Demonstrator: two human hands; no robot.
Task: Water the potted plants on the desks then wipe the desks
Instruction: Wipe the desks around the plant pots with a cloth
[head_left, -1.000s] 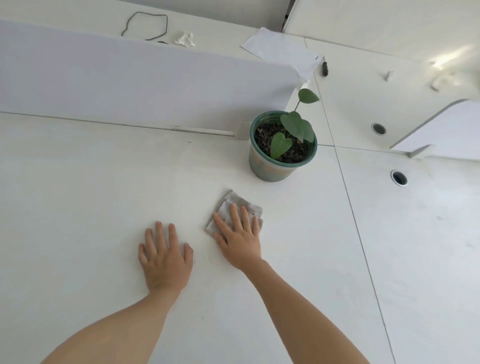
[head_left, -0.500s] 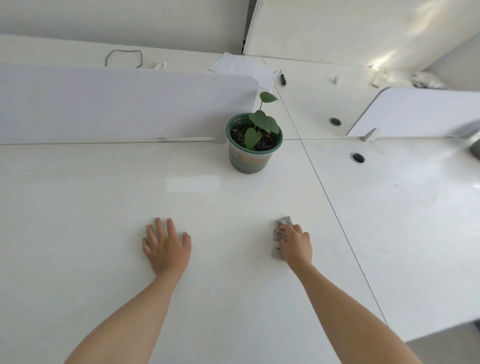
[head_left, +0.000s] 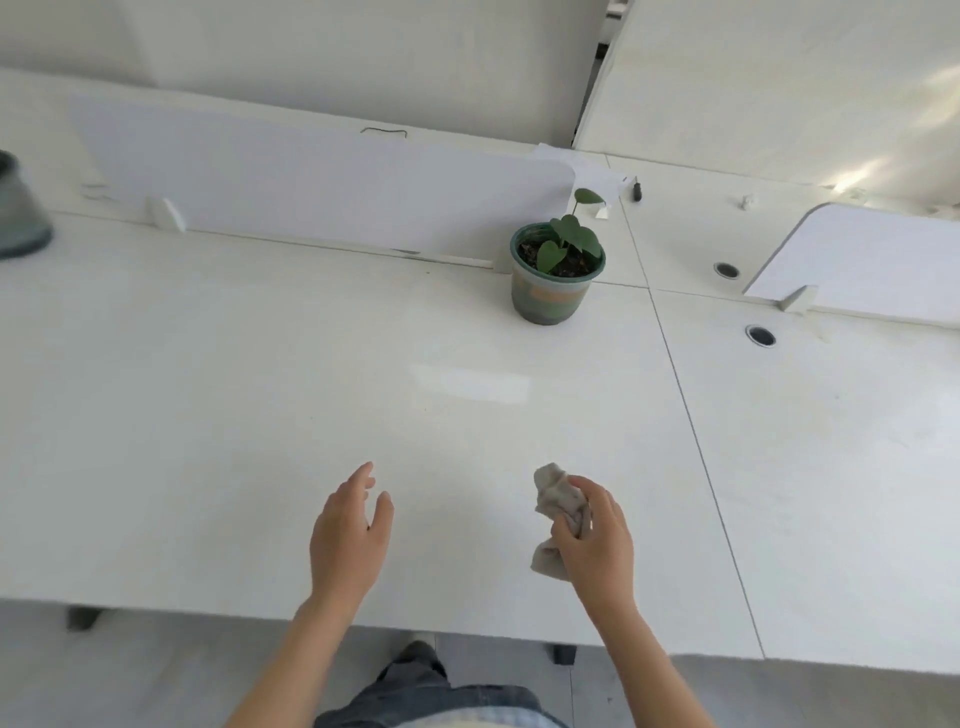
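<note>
Well, the right hand (head_left: 597, 540) has its fingers curled round a crumpled grey cloth (head_left: 558, 499), bunched in the fist with ends sticking out above and below. It is held over the white desk (head_left: 260, 389), well in front of the potted plant (head_left: 558, 273) and roughly in line with it. The left hand (head_left: 348, 535) is further left, fingers straight and loose, thumb apart, holding nothing; whether it touches the desk I cannot tell. The plant, a few heart-shaped leaves in a green pot, stands at the back of the desk, just beside the end of the white divider panel (head_left: 311, 192) that runs off to its left. Right of the plant, past a seam, the next desk has a round cable hole (head_left: 760, 335). Behind the plant lie a sheet of paper (head_left: 592, 171) and a dark pen (head_left: 637, 189). Far to the plant's left, at the edge of view, stands another dark pot (head_left: 18, 208), blurred.
</note>
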